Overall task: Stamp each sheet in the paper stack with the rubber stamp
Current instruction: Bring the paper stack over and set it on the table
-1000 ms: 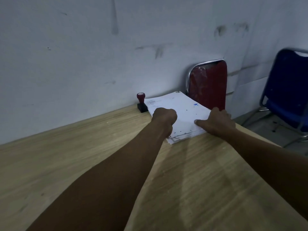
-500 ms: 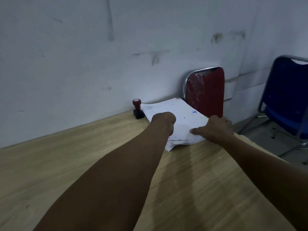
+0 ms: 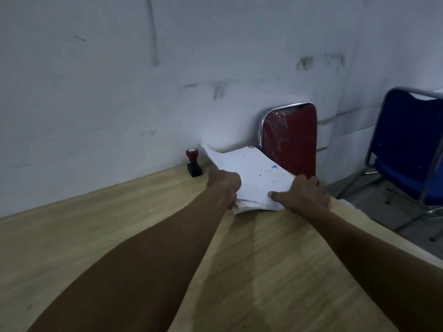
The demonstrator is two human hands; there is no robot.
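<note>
On the pale wooden worktop [image 3: 119,236], a red-handled rubber stamp on a black base [image 3: 193,164] stands upright by the wall, just left of the white paper stack [image 3: 249,178]. The left hand [image 3: 224,184] curls its grip around the stack's left edge; the right hand [image 3: 302,194] pinches its near right corner. Behind stands a red chair back [image 3: 291,137]; far right, a blue chair [image 3: 412,144].

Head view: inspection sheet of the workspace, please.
Surface: light wood-grain table, against the wall.
Job's things: white paper stack, far left corner curled up, blue ink mark on top sheet; red-handled rubber stamp with black base upright, left of the stack, untouched.
Clutter: nothing seen.
Grippers: left hand grips the stack's left edge; right hand grips its right near corner, thumb on top.
Cables: nothing seen.
Surroundings: scuffed white wall; red chair back; blue chair.
</note>
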